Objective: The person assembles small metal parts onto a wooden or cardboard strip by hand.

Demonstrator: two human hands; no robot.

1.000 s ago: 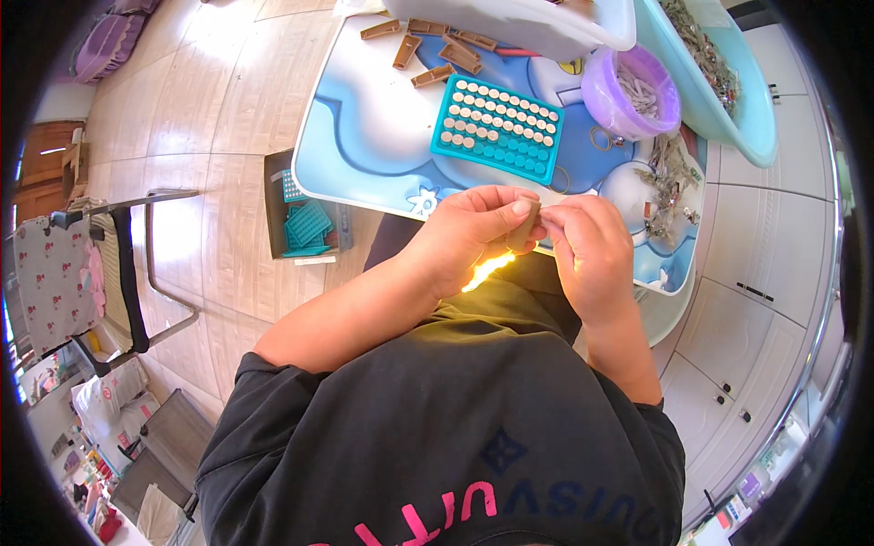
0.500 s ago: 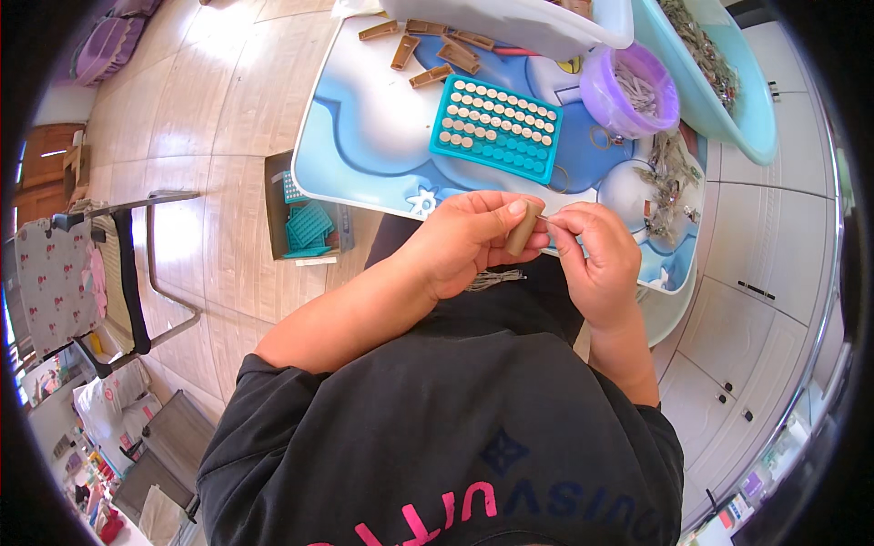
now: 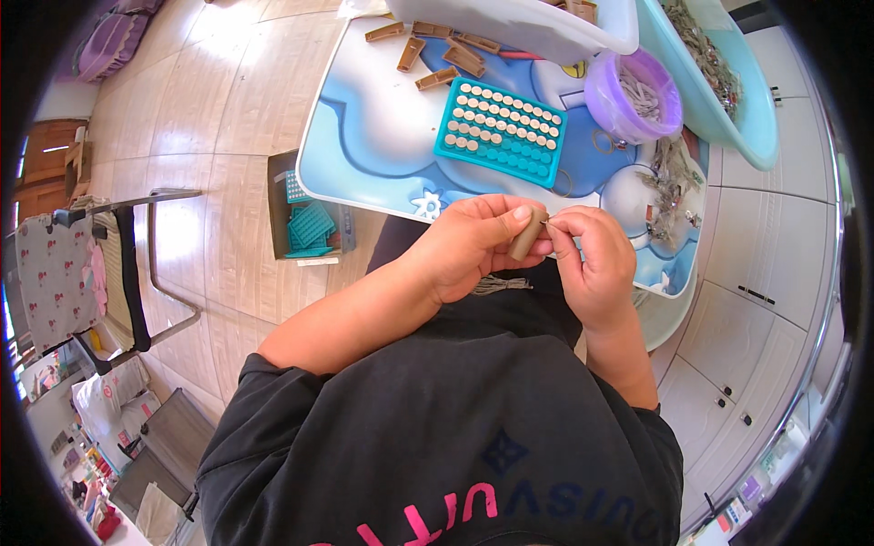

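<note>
Just off the table's near edge, my left hand (image 3: 473, 241) is closed around a brown, rounded plastic casing (image 3: 525, 238), its thumb on top. The casing is tilted, and its far side is hidden by my fingers. Beside it, my right hand (image 3: 596, 259) pinches a thin wire-like piece (image 3: 545, 223) against the casing's right edge. What that piece is cannot be made out fully. Beyond my hands lies a teal tray (image 3: 482, 157) with rows of round, pale discs; part of its near rows shows bare teal pegs.
Several brown casings (image 3: 464, 61) lie at the table's far left. A purple basin (image 3: 596, 100) with pale strips, a white bin (image 3: 546, 27) and a large turquoise tub (image 3: 760, 136) stand beyond. Wired parts (image 3: 669, 196) lie at right. A box (image 3: 278, 218) holds teal trays.
The view has shifted slightly. The casing has tilted a little, and my right fingers have come closer to its edge, leaving less of the thin piece showing.
</note>
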